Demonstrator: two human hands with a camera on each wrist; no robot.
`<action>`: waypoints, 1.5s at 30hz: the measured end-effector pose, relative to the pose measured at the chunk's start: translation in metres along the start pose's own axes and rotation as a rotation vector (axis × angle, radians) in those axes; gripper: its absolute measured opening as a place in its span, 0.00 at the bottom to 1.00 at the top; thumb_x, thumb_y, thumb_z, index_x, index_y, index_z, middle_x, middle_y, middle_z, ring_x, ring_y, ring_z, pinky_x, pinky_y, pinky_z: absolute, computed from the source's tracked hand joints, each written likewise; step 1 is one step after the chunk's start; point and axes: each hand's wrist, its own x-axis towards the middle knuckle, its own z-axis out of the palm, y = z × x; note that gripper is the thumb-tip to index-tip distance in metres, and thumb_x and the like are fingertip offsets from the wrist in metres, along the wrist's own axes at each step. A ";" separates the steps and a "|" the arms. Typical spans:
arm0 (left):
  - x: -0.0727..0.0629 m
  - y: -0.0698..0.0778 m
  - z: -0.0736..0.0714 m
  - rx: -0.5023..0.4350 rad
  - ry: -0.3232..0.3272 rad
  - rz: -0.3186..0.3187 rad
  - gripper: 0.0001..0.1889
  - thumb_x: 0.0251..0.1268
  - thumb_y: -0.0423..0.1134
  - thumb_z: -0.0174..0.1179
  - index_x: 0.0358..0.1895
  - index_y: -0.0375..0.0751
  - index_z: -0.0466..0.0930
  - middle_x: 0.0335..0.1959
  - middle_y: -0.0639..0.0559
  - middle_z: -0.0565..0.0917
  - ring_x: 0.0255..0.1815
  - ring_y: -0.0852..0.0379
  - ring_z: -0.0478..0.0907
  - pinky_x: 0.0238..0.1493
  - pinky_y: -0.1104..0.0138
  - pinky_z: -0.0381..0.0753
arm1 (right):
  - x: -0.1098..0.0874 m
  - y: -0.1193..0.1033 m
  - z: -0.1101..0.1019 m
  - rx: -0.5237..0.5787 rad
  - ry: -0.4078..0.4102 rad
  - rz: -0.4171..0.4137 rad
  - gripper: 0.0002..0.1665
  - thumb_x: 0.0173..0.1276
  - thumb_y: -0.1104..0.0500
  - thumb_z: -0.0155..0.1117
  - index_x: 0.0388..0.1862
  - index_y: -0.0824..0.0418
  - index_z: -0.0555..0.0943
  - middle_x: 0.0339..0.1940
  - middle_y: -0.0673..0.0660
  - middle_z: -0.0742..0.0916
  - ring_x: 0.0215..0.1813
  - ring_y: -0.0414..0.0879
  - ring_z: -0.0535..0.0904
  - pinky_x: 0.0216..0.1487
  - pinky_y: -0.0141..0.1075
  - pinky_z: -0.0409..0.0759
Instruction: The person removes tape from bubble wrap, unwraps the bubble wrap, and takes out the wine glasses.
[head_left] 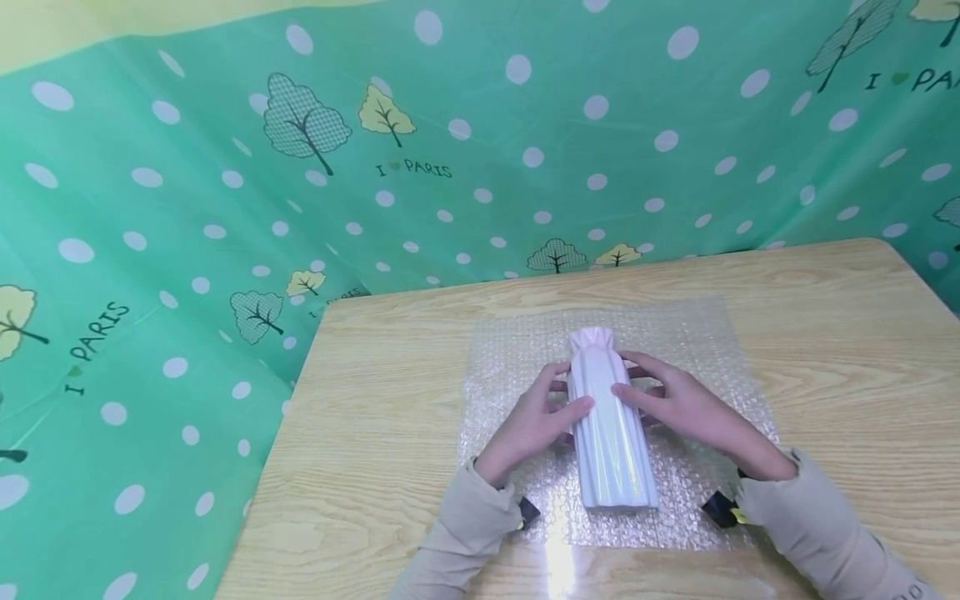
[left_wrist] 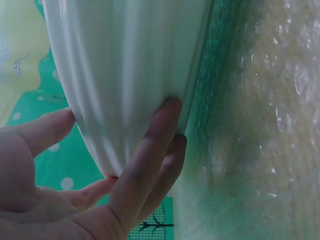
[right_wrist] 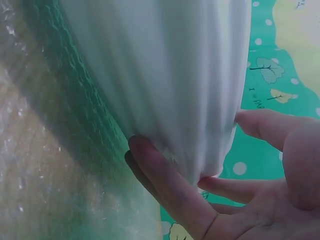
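Note:
A glossy white fluted vase [head_left: 609,454] with a pinched, flared neck lies on its side over a sheet of bubble wrap [head_left: 510,358], its neck toward the far side. My left hand [head_left: 531,423] grips its left side, thumb on the upper face. On the opposite side my right hand [head_left: 690,407] holds it the same way. In the left wrist view, fingertips of the left hand [left_wrist: 127,200] touch the ribbed wall of the vase [left_wrist: 130,65]. The right wrist view has the right hand [right_wrist: 250,197] touching the vase [right_wrist: 175,85] with thumb and fingers.
The bubble wrap lies flat on a light wood-grain table [head_left: 360,433]. A green dotted curtain [head_left: 465,167] with tree prints hangs behind the table and along its left side. Light glares off the table near its front edge.

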 end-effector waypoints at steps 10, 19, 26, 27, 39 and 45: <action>-0.004 0.008 0.001 -0.047 0.069 0.057 0.35 0.65 0.45 0.66 0.73 0.57 0.62 0.63 0.42 0.72 0.43 0.53 0.85 0.36 0.59 0.89 | -0.004 -0.008 -0.001 0.114 0.038 -0.031 0.45 0.73 0.50 0.62 0.80 0.59 0.53 0.68 0.79 0.69 0.57 0.67 0.81 0.44 0.46 0.88; -0.006 0.010 0.000 -0.054 0.137 0.120 0.37 0.60 0.41 0.70 0.72 0.61 0.64 0.64 0.44 0.73 0.50 0.49 0.83 0.39 0.61 0.89 | -0.005 -0.011 0.000 0.097 0.099 -0.088 0.42 0.72 0.53 0.64 0.78 0.58 0.57 0.69 0.76 0.70 0.60 0.72 0.77 0.49 0.48 0.87; -0.009 0.015 0.000 -0.027 0.190 0.140 0.39 0.55 0.42 0.74 0.71 0.61 0.65 0.63 0.49 0.74 0.52 0.49 0.81 0.39 0.61 0.89 | -0.008 -0.016 0.000 0.084 0.141 -0.111 0.41 0.70 0.54 0.67 0.76 0.58 0.60 0.70 0.71 0.71 0.59 0.67 0.79 0.50 0.42 0.87; -0.010 0.015 0.000 -0.017 0.200 0.142 0.40 0.55 0.43 0.74 0.70 0.62 0.65 0.63 0.50 0.75 0.52 0.51 0.81 0.39 0.61 0.88 | -0.008 -0.017 0.000 0.080 0.145 -0.110 0.41 0.70 0.54 0.67 0.76 0.59 0.60 0.70 0.70 0.71 0.59 0.66 0.79 0.50 0.41 0.87; -0.013 0.019 0.001 -0.002 0.244 0.245 0.37 0.52 0.39 0.76 0.68 0.52 0.71 0.64 0.54 0.76 0.52 0.51 0.81 0.40 0.63 0.88 | -0.014 -0.025 -0.003 0.103 0.165 -0.115 0.40 0.68 0.54 0.69 0.73 0.63 0.64 0.71 0.66 0.71 0.63 0.65 0.76 0.50 0.40 0.86; -0.013 0.020 0.002 -0.040 0.246 0.306 0.38 0.50 0.35 0.77 0.67 0.52 0.71 0.63 0.53 0.76 0.53 0.48 0.81 0.41 0.62 0.89 | -0.016 -0.027 -0.004 0.100 0.175 -0.145 0.39 0.67 0.56 0.69 0.73 0.62 0.65 0.71 0.66 0.72 0.63 0.66 0.76 0.51 0.40 0.86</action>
